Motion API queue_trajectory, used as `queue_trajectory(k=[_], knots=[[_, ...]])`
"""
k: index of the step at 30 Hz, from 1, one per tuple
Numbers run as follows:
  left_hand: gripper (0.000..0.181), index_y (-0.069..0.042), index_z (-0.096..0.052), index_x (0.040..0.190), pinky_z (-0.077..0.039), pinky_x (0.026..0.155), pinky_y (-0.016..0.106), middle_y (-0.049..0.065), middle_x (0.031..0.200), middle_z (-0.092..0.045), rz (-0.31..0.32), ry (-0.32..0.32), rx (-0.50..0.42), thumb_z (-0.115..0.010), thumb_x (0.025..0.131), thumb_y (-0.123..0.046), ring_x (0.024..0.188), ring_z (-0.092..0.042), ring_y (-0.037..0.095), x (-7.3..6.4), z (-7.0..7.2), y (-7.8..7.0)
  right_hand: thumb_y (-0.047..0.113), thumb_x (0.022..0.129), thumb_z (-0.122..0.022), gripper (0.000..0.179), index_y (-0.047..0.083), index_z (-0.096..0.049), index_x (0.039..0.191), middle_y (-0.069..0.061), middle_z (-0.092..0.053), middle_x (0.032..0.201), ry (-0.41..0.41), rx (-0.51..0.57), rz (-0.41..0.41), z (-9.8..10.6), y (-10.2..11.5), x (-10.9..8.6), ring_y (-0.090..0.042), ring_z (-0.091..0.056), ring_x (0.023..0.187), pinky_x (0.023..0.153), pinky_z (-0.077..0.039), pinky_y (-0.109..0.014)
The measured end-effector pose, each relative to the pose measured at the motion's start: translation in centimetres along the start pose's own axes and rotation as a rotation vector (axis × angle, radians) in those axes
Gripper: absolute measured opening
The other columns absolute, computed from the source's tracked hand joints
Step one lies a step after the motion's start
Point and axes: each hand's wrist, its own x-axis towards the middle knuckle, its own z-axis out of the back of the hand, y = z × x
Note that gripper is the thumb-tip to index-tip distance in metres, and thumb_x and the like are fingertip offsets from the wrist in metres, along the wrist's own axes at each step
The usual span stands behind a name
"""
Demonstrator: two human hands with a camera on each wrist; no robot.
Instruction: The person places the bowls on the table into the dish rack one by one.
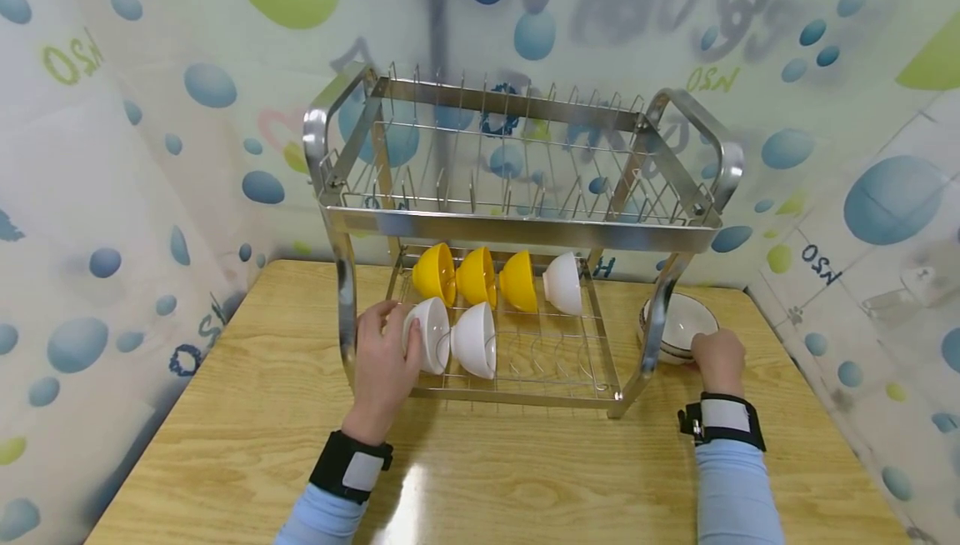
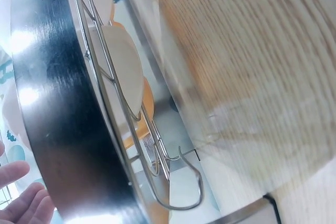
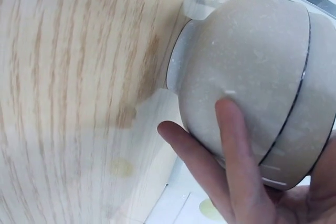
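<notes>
A white bowl (image 1: 428, 335) stands on its side at the left of the rack's lower front row. My left hand (image 1: 386, 353) holds it from the left, thumb on its near side and fingers behind. In the left wrist view, only some fingertips (image 2: 31, 208) show beside the metal frame. To the right of the rack is a larger off-white bowl (image 1: 686, 324) with a dark line round its rim. My right hand (image 1: 718, 355) grips its near right side. The right wrist view shows two fingers (image 3: 239, 153) along this bowl's outer wall. Whether its foot touches the table cannot be told.
A two-tier metal dish rack (image 1: 525, 228) stands on the wooden table (image 1: 525, 470). Its lower tier also bears another white bowl (image 1: 474, 341) in front and, behind, several yellow bowls (image 1: 476, 277) and a white one (image 1: 563, 283). A patterned cloth (image 1: 150, 195) hangs behind.
</notes>
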Motion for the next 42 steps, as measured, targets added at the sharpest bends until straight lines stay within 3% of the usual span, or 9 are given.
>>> queue_trajectory(k=[8, 12, 15, 18, 22, 25, 29, 42], knots=[[0.024, 0.004, -0.062, 0.107, -0.047, 0.079, 0.047, 0.026, 0.111, -0.054, -0.004, -0.011, -0.002, -0.062, 0.088, -0.010, 0.096, -0.052, 0.038, 0.0, 0.0, 0.0, 0.006, 0.086, -0.037, 0.043, -0.026, -0.051, 0.112, -0.044, -0.053, 0.112, -0.045, 0.054, -0.049, -0.2, 0.1, 0.3, -0.053, -0.056, 0.098, 0.082, -0.050, -0.058], [0.023, 0.005, -0.062, 0.105, -0.047, 0.079, 0.047, 0.027, 0.110, -0.055, -0.014, -0.031, -0.007, -0.063, 0.086, -0.009, 0.095, -0.052, 0.038, 0.0, -0.2, -0.1, 0.005, 0.087, -0.037, 0.038, -0.024, -0.057, 0.100, -0.039, -0.058, 0.097, -0.081, 0.004, -0.013, -0.2, 0.2, 0.3, -0.043, -0.059, 0.076, 0.060, -0.054, -0.049], [0.022, 0.005, -0.062, 0.103, -0.046, 0.078, 0.046, 0.027, 0.110, -0.055, -0.017, -0.035, -0.010, -0.063, 0.086, -0.009, 0.095, -0.052, 0.038, 0.1, -0.2, -0.1, 0.004, 0.088, -0.037, 0.034, -0.020, -0.060, 0.080, -0.029, -0.057, 0.077, -0.102, -0.110, 0.058, 0.0, 0.3, 0.2, -0.031, -0.053, 0.058, 0.041, -0.046, -0.038], [0.022, 0.006, -0.063, 0.102, -0.046, 0.077, 0.046, 0.027, 0.109, -0.055, -0.021, -0.040, -0.014, -0.063, 0.086, -0.009, 0.095, -0.052, 0.039, 0.1, -0.2, -0.1, 0.005, 0.090, -0.037, 0.035, -0.015, -0.059, 0.071, -0.021, -0.051, 0.067, -0.116, -0.173, 0.076, 0.2, 0.5, 0.2, -0.025, -0.047, 0.051, 0.035, -0.039, -0.033], [0.021, 0.006, -0.063, 0.102, -0.047, 0.077, 0.046, 0.027, 0.110, -0.055, -0.023, -0.039, -0.019, -0.062, 0.087, -0.009, 0.095, -0.052, 0.039, 0.2, -0.1, -0.2, 0.011, 0.096, -0.032, 0.041, -0.018, -0.058, 0.084, -0.028, -0.054, 0.073, -0.138, -0.098, 0.018, 0.2, 0.8, 0.2, -0.035, -0.055, 0.057, 0.038, -0.041, -0.037], [0.021, 0.006, -0.063, 0.103, -0.047, 0.077, 0.046, 0.027, 0.110, -0.054, -0.027, -0.038, -0.021, -0.062, 0.087, -0.009, 0.095, -0.052, 0.039, 0.2, 0.0, -0.2, 0.016, 0.100, -0.028, 0.046, -0.021, -0.056, 0.097, -0.037, -0.058, 0.086, -0.137, -0.071, -0.001, 0.3, 0.9, 0.0, -0.047, -0.061, 0.072, 0.045, -0.045, -0.044], [0.021, 0.006, -0.063, 0.102, -0.048, 0.076, 0.046, 0.027, 0.109, -0.055, -0.031, -0.044, -0.019, -0.063, 0.086, -0.008, 0.094, -0.052, 0.038, 0.3, 0.0, -0.2, 0.018, 0.101, -0.025, 0.049, -0.021, -0.053, 0.106, -0.041, -0.057, 0.097, -0.115, -0.085, -0.013, 0.3, 1.1, 0.0, -0.052, -0.059, 0.085, 0.055, -0.048, -0.050], [0.023, 0.004, -0.063, 0.106, -0.049, 0.079, 0.046, 0.026, 0.110, -0.054, -0.022, -0.025, -0.015, -0.062, 0.088, -0.009, 0.097, -0.052, 0.038, 0.3, 0.0, -0.1, 0.017, 0.102, -0.026, 0.045, -0.020, -0.049, 0.112, -0.041, -0.055, 0.100, -0.189, -0.061, 0.050, 0.2, 1.5, -0.1, -0.056, -0.057, 0.088, 0.062, -0.049, -0.057]])
